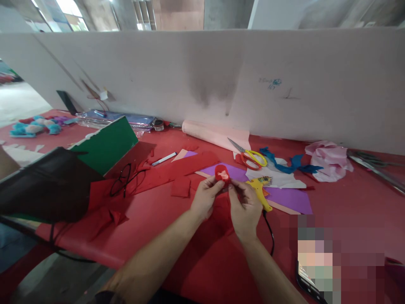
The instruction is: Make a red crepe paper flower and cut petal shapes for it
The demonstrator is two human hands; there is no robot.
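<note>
Between my two hands, near the middle of the view, is a small red felt piece (218, 172) with a pale pink shape on it. My left hand (205, 196) pinches its lower left edge between thumb and fingers. From the right, my right hand (246, 207) grips the lower right edge, its thumb close to the left one. More red cloth (221, 213) lies below the hands. Just right of my right hand rests a yellow hot glue gun (261, 192) with a black cord. Scissors (249, 154) with yellow and red handles lie beyond it.
Purple sheets (287, 199), blue fabric scraps (294, 164) and crumpled pink cloth (329, 160) lie at right. A pink roll (215, 133) lies against the white partition (142, 76). At left are glasses (125, 181), a marker (163, 159), a green board (106, 145) and a black bag (47, 185). A phone (308, 283) lies front right.
</note>
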